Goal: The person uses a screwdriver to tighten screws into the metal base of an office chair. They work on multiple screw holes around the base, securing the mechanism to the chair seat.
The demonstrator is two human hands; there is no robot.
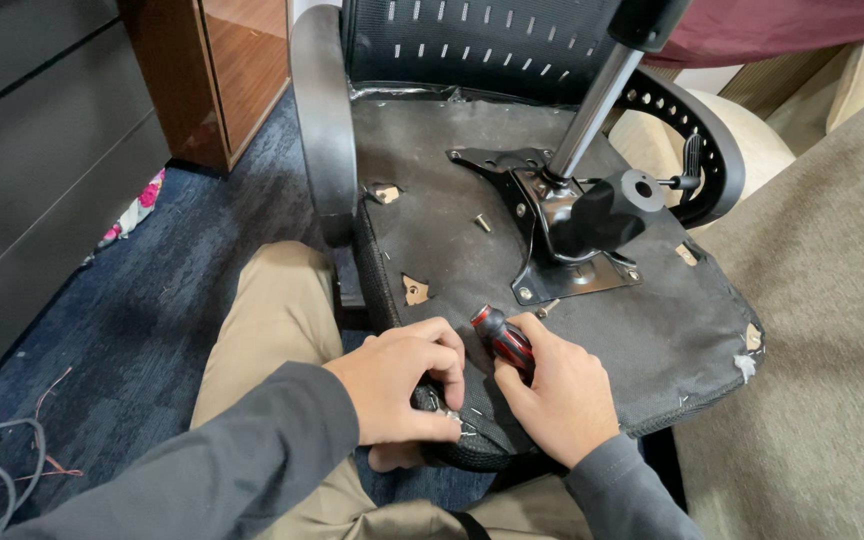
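An upturned office chair lies across my lap, its black fabric-covered seat underside (452, 160) facing up. My right hand (557, 395) grips a screwdriver (502, 340) with a red and black handle, its tip pointing down at the seat's near edge. My left hand (402, 380) pinches the fabric at that same edge, fingers closed beside a small metal staple (464, 432). The two hands nearly touch. A black metal mounting plate (572, 275) with a knob and a chrome gas cylinder (597, 105) rises from the seat's middle.
A loose screw (482, 222) lies on the seat. The fabric has torn spots showing wood (414, 291). Black armrests (320, 110) curve on both sides. A beige sofa (822, 300) is on the right, a wooden cabinet (214, 70) at the far left, wires (2, 450) on blue carpet.
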